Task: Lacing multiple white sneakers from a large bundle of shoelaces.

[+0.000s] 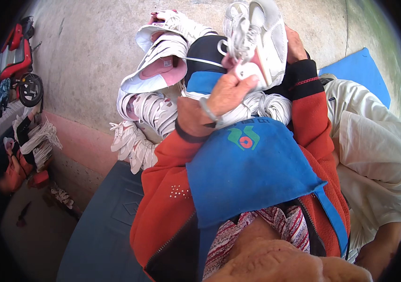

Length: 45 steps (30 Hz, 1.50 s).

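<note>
We have a white shoe between our hands, far and right of centre, beyond the blue apron. Our left hand is at its near left end, thumb and bent forefinger pinching the pale, pink-lined part; the shoe extends away past these fingertips. Our right hand rests against its right side, but its fingers are hidden behind, so we cannot tell whether they grip. Loose white laces lie just beyond the left fingers. To the left we see overlapping white shoe uppers.
</note>
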Each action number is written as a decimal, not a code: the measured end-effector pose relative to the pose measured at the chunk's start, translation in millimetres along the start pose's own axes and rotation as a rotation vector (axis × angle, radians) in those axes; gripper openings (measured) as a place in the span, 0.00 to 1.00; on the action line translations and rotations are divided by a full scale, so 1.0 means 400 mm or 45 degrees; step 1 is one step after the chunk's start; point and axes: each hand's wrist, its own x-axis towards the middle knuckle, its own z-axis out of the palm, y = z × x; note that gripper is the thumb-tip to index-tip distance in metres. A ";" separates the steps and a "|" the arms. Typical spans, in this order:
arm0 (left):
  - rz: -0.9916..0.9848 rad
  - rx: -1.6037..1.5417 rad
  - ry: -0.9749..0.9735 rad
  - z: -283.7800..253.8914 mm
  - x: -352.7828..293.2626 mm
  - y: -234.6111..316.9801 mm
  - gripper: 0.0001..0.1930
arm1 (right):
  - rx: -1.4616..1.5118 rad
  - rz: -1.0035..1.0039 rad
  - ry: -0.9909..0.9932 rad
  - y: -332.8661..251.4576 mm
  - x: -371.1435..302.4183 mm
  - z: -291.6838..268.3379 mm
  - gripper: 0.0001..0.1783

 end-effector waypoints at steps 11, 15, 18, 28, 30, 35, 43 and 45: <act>0.175 -0.496 0.699 -0.617 -0.141 -0.365 0.24 | -1.229 -0.787 0.307 0.068 0.000 0.021 0.19; -0.059 0.320 0.982 -0.824 -0.260 -0.456 0.19 | -1.160 -0.791 0.261 0.083 -0.002 0.060 0.18; -0.177 0.636 0.968 -0.679 -0.177 -0.386 0.17 | -1.335 -0.846 0.377 0.071 -0.009 -0.001 0.18; 0.197 2.333 0.689 -0.420 -0.065 -0.051 0.18 | -1.665 -0.935 0.449 0.072 -0.077 0.060 0.21; -0.231 2.273 0.571 -0.472 -0.100 -0.096 0.22 | -1.698 -0.890 0.457 0.067 -0.090 0.038 0.21; 0.550 1.860 0.783 -0.352 -0.008 0.029 0.21 | -1.853 -0.704 0.367 0.037 -0.087 -0.016 0.19; 0.454 1.381 0.141 0.002 0.213 -0.072 0.43 | -1.933 -0.723 0.504 0.056 -0.090 0.013 0.14; 0.492 1.402 0.133 0.012 0.201 -0.092 0.51 | -1.875 -0.825 0.518 0.053 -0.100 0.010 0.14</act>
